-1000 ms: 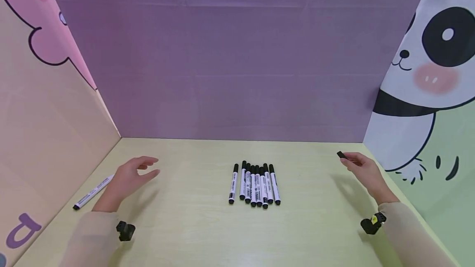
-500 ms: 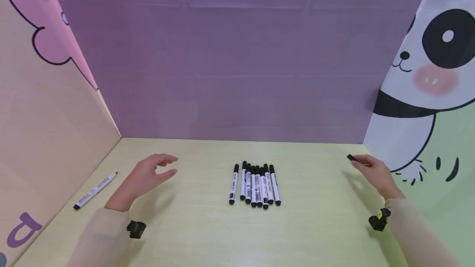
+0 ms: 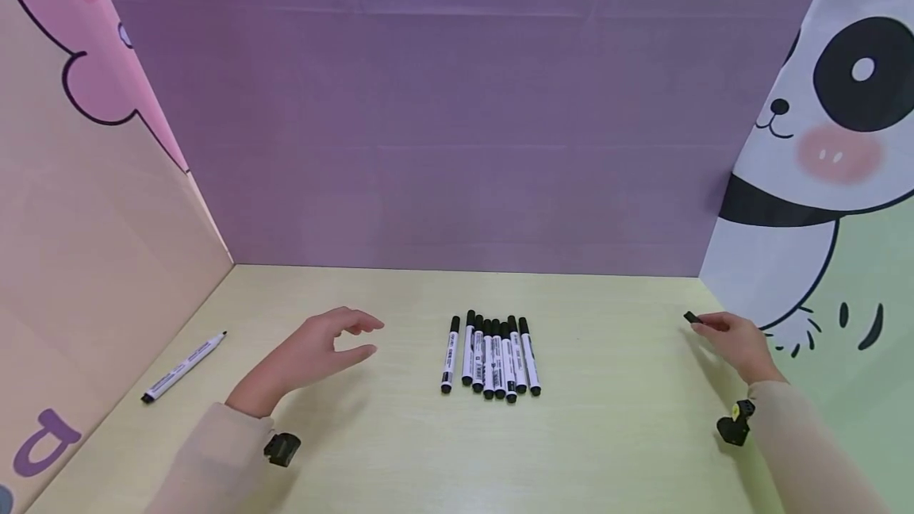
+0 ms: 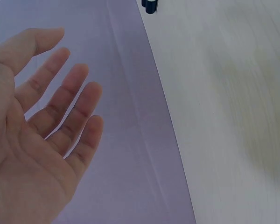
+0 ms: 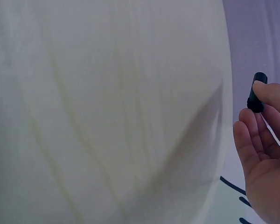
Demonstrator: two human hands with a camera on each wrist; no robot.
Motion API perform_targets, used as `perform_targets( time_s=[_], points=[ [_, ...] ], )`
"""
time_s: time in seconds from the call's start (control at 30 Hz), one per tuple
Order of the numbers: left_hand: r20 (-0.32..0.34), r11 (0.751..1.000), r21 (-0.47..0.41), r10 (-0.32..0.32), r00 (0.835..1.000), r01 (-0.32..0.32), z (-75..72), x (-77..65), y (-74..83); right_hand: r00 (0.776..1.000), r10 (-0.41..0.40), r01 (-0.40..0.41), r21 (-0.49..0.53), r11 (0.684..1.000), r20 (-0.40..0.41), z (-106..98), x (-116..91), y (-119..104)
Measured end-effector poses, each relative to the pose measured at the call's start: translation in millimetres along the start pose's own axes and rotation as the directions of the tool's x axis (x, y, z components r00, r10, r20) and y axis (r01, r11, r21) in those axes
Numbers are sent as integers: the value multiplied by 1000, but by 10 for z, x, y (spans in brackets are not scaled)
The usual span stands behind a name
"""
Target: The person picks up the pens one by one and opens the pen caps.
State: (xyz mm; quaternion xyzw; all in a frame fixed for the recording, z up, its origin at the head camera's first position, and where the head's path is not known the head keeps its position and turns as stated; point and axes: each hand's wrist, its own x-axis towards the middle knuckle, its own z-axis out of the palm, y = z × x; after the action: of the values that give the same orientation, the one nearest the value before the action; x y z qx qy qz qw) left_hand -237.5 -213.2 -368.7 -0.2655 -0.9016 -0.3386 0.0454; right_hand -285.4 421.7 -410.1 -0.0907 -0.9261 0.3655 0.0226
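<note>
Cap: a small black plastic cylinder, the cap point(image 3: 691, 317), is held up above the pale wood-toned table point(image 3: 607, 435), near its back right corner.
Right hand: the right hand point(image 3: 739, 346) pinches the cap between thumb and fingers; in the right wrist view one end of it sticks out past the thumb, and the other fingers curve loosely below.
Bare-tipped marker: a slim white marker with dark print and a narrow black tip point(image 3: 184, 368) lies slantwise beside the table's left edge, tip towards the back edge, black butt end towards the front.
Left hand: the left hand point(image 3: 321, 351) hangs above the table with nothing in its grasp, palm hollowed, fingers gently bent and spread a little, thumb well apart from them in the head view; it is between the bare-tipped marker and the row.
Row: eight white markers with black ends point(image 3: 497, 359) lie side by side around the table's middle, pointing towards the back edge; the leftmost is slightly apart.
Wrists: black camera mounts point(image 3: 282, 449) sit at the pale beige sleeves point(image 3: 214, 458).
Walls: a purple sheet point(image 3: 457, 117) rises behind the table's back edge; a panda-printed panel point(image 3: 850, 157) flanks the right edge, a beige panel with a pink cartoon point(image 3: 93, 205) the left.
</note>
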Motion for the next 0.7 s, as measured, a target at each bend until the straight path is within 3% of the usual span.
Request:
perform_targets(
  time_s=[0.7],
  points=[
    [108,997,-9,80,991,-80,186,107,165,1000,2,1,-140,990,22,3,20,55]
  ],
)
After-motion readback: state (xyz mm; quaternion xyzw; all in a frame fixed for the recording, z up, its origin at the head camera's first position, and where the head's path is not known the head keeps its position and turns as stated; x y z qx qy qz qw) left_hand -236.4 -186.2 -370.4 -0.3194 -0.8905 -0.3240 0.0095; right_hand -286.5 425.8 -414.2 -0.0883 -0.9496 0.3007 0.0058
